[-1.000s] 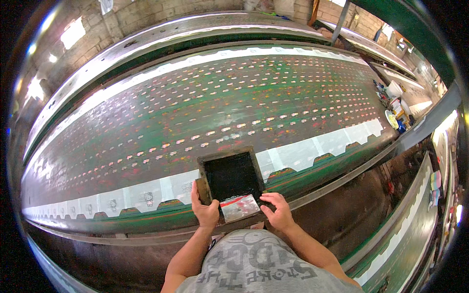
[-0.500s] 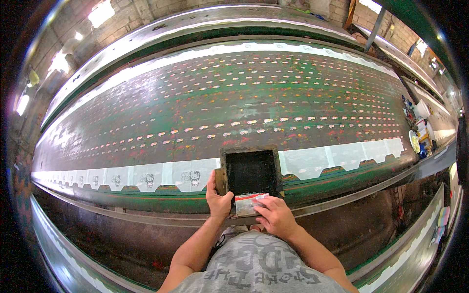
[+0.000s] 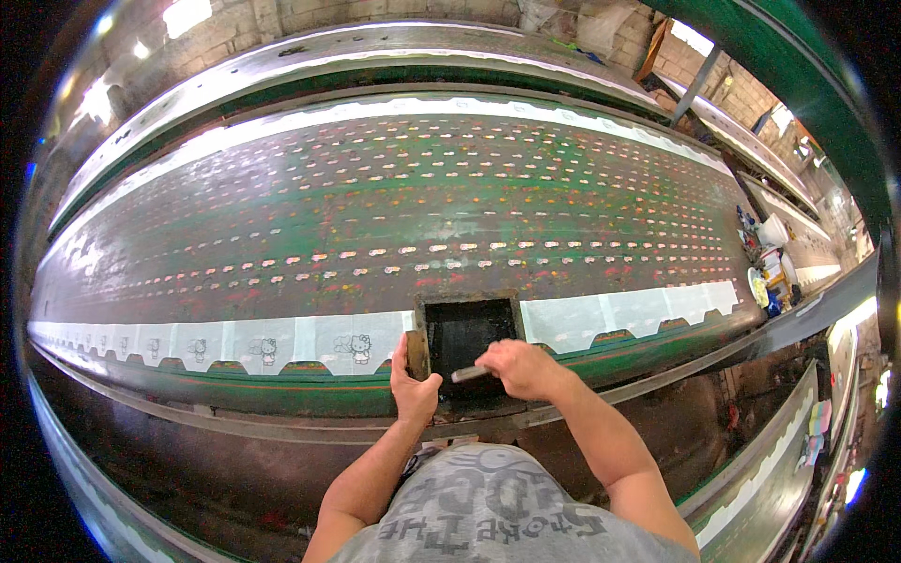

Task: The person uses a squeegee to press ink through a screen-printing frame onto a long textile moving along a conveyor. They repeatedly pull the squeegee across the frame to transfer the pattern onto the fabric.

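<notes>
— What is the person holding there, at the near edge of the long green table (image 3: 394,216)?

— A dark square frame (image 3: 469,349); it sits flat on the white cloth strip (image 3: 310,340), at about six o'clock on the table, right in front of them; the left hand (image 3: 414,387) is wrapped tight around the wooden side at nine o'clock on the frame, fingers curled shut on it.

— And the other hand?

— The right hand (image 3: 522,369) is closed around a small flat scraper (image 3: 468,373); its blade points to nine o'clock and lies over the dark middle of the frame; I cannot tell if the blade touches the mesh.

— Does the frame look heavy?

— I think not very; the wood sides look stiff and hard, so they are the good place to grab; the dark middle looks thin and stretchy, so I would not press fingers into it; it may be wet with ink and slippery too.

— And the cloth?

— Soft and light, with little cat pictures (image 3: 358,348) at about nine o'clock from the frame; it could wrinkle if the frame drags.
</notes>
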A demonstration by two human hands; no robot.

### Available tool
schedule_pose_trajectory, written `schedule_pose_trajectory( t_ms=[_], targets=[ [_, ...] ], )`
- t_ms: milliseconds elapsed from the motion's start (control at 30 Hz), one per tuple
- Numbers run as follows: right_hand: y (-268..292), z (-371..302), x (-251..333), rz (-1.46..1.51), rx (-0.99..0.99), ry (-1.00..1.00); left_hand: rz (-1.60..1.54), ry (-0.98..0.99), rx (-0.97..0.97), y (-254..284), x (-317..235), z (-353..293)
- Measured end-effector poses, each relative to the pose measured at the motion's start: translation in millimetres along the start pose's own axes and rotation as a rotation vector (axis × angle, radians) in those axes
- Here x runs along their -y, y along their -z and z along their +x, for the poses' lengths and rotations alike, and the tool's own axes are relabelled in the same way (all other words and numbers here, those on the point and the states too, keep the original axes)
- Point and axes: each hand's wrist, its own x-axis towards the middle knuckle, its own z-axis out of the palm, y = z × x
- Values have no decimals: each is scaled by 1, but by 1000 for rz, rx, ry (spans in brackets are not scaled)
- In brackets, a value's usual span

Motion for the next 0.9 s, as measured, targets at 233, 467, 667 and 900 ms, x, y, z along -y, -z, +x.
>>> schedule_pose_trajectory(
  t_ms=[233,467,667,900],
  targets=[
    [5,67,-48,-71,-250,4,-117,35,32,4,10,3],
    [-10,55,-21,-125,-269,-33,-39,2,57,13,5,2],
    [-34,7,17,-124,-257,-30,-95,26,50,8,3,0],
    [-55,-40,51,-111,-304,-35,-12,22,48,8,7,2]
  ],
)
